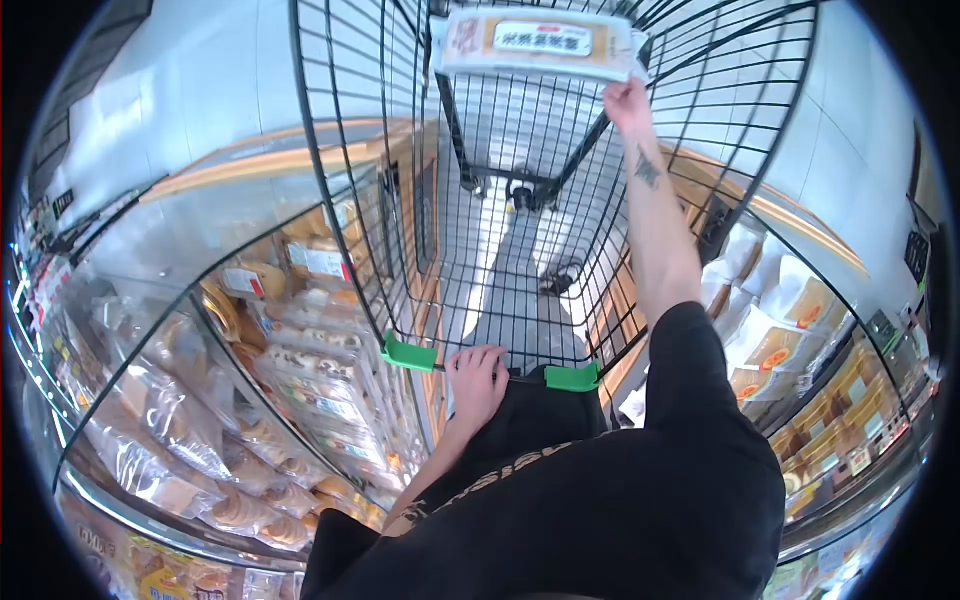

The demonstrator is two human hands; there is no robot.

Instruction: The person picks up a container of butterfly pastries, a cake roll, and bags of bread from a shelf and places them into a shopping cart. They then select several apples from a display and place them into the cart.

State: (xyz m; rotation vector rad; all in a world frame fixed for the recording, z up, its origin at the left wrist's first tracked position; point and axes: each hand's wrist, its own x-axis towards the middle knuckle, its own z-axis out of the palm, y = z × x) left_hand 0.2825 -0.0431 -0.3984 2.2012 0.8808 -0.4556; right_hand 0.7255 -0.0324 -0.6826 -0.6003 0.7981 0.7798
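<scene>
A black wire shopping cart [510, 115] stretches out in front of me, with green corner pieces [572, 377] at its handle end. My left hand [477, 378] is closed over the handle between the two green pieces. Near the far end of the basket, my right hand [626, 103] pinches the lower right corner of a long, flat packaged item [538, 44]. The package has a pale wrapper with a white label and dark printed characters. It lies crosswise at the top of the view. My right arm is stretched out over the cart's right side.
To the left, a glass-sided display [330, 255] holds bagged breads and pastries [240, 505]. Another display on the right holds white-wrapped packages [770, 335] and rows of yellowish packs [830, 425]. Pale tiled floor [190, 85] shows beyond both displays and through the basket wires.
</scene>
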